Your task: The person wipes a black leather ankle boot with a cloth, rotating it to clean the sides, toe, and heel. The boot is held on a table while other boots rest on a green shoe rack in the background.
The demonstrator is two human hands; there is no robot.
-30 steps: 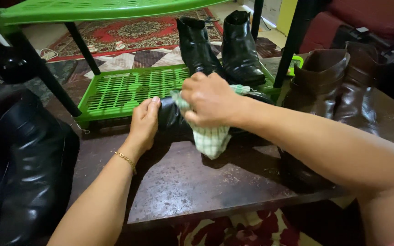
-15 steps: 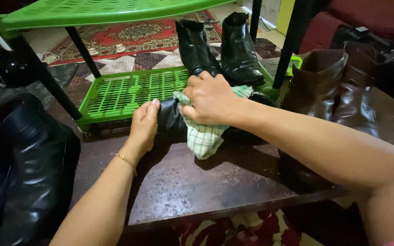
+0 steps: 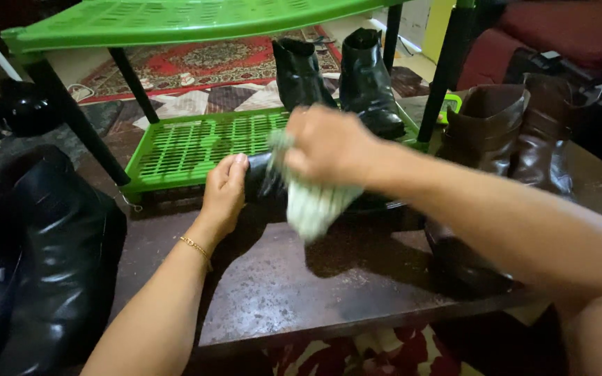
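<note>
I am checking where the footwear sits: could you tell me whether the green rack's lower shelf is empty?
No, a pair of black ankle boots stands upright at the right end of the green rack's lower shelf.
</note>
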